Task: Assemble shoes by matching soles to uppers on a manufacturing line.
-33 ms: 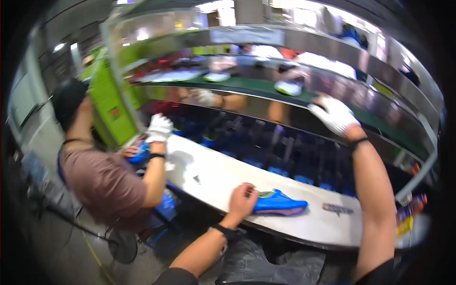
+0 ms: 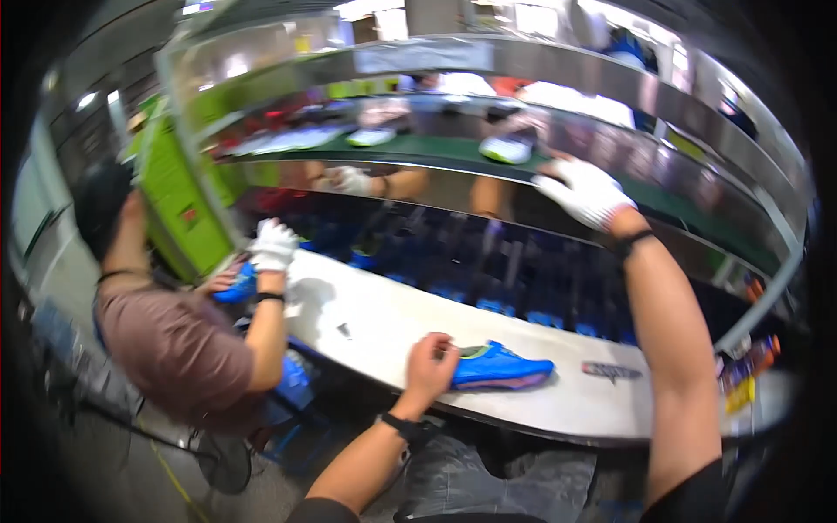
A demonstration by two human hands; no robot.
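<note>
A blue shoe (image 2: 501, 364) with a pinkish sole lies on the white worktop in front of me, toe to the right. My bare left hand (image 2: 429, 366) is at its heel with the fingers curled round that end; the fingertips are partly hidden. Wearing a white glove, my right hand (image 2: 586, 187) is raised at the front edge of the green shelf belt (image 2: 436, 150), fingers extended and apart from the thumb. Just left of it on the belt is a shoe with a white and lime sole (image 2: 507, 150); a gap shows between them.
At my left a co-worker (image 2: 174, 327) holds another blue shoe (image 2: 237, 286). A dark marked strip (image 2: 612, 370) lies on the white worktop (image 2: 558, 405). Beyond runs a dark belt (image 2: 453, 257) with blue items along its edge. A metal post (image 2: 767, 301) and colourful packages (image 2: 748, 370) stand at right.
The whole view has shifted slightly, so everything appears further left. My right hand has come a little closer to the shoe on the green belt. My left hand stays at the blue shoe's heel.
</note>
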